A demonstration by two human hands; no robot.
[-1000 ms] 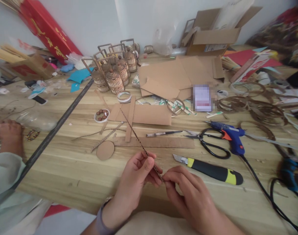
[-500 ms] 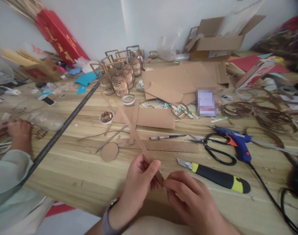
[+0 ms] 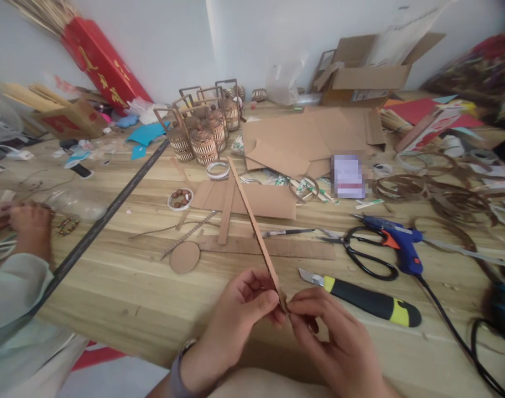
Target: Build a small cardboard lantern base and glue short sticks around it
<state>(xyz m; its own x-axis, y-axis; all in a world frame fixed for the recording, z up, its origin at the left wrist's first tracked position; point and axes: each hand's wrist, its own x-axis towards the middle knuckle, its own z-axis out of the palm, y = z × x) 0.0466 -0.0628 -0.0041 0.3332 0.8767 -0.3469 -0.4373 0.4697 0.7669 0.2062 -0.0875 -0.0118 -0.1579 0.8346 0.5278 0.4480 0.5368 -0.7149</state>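
A long narrow cardboard strip [image 3: 253, 226] slants away from me over the table, its corrugated edge facing up. My left hand [image 3: 252, 301] is closed around its near part, thumb on one side. At the near tip, my right hand [image 3: 329, 326] pinches the strip's end between thumb and fingers. Beyond the hands lie a round cardboard disc [image 3: 185, 257], another cardboard strip [image 3: 226, 215] and a pen [image 3: 287, 232]. To the right are a utility knife [image 3: 364, 298] with its blade out, black-handled scissors [image 3: 366, 251] and a blue glue gun [image 3: 395, 240].
Several small woven baskets with handles [image 3: 204, 145] stand at the back. Cardboard sheets [image 3: 285, 132] and coiled brown strips [image 3: 443, 190] cover the far right. A dish of brown beads [image 3: 180, 199] sits mid-table. At left, another person's hand [image 3: 31, 226] works beside a plastic bottle [image 3: 80, 204].
The strip has turned on its edge and its far end has swung right and away from me. Both hands have shifted slightly right. The right hand still pinches the near end.
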